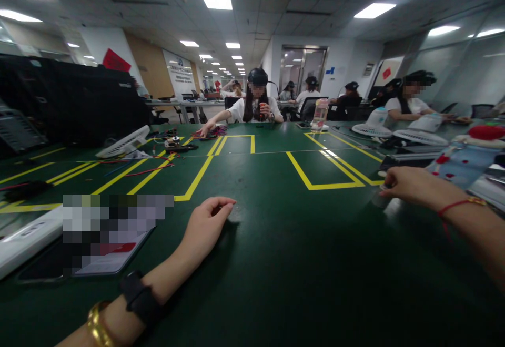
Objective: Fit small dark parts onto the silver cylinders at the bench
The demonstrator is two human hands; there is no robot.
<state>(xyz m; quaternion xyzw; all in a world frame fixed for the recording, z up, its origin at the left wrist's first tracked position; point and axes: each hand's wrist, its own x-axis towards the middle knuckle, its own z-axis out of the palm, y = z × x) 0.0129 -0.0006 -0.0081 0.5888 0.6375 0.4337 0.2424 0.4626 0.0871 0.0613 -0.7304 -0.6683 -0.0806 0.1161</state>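
My left hand [209, 223] is over the green table [276, 263] near the middle, its thumb and fingertips pinched together; anything between them is too small to make out. On the right, my right hand [402, 185] grips a small clear container [379, 198] by its top, just at the table surface. The container is blurred and see-through. A phone [118, 255] lies to the left of my left hand, beside a long white object [29, 239]. Next to my right forearm is a blue item with a red top [463, 160].
Yellow tape [335, 185] marks boxes on the table. Wires and a small motor-like part [172, 142] lie at the back left, near a white fan [124, 143] and black monitor [71, 100]. A person [256, 100] sits opposite, reaching toward wires. A bottle [319, 114] stands far right.
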